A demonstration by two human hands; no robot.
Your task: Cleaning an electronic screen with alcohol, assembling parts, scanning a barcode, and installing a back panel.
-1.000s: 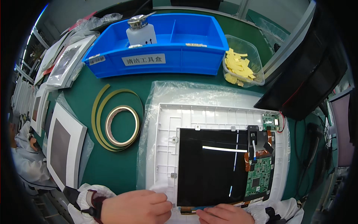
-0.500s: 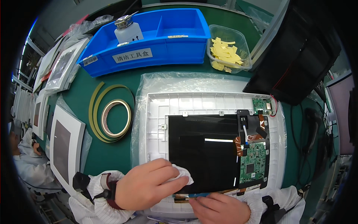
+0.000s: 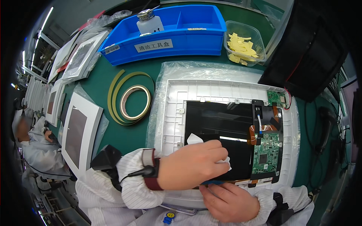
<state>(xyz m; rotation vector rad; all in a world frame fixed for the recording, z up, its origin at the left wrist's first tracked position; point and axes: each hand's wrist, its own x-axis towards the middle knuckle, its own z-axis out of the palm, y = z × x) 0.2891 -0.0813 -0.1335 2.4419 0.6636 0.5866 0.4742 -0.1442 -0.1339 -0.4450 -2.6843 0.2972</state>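
My left hand (image 3: pixel 194 165) is closed on a crumpled white wipe (image 3: pixel 195 139) over the black panel (image 3: pixel 241 154). The wipe sticks out on both sides of the fingers. The panel lies in a white plastic frame (image 3: pixel 174 116), with a green circuit board (image 3: pixel 267 154) along its right side. At the panel's near edge, my right hand (image 3: pixel 230 202) has its thumb and fingertips closed about a thin blue strip (image 3: pixel 213 182); most of that strip is hidden.
A roll of tape (image 3: pixel 135 103) lies left of the frame. Behind are a blue bin (image 3: pixel 166 48) holding a white dispenser bottle (image 3: pixel 150 25) and a clear tub (image 3: pixel 260 41) with yellow paper pieces. White framed panels (image 3: pixel 81 132) stand at left, near another person (image 3: pixel 41 150).
My left hand has moved right and slightly up across the black panel with the wipe. The right hand stays at the near edge. The whole view has shifted.
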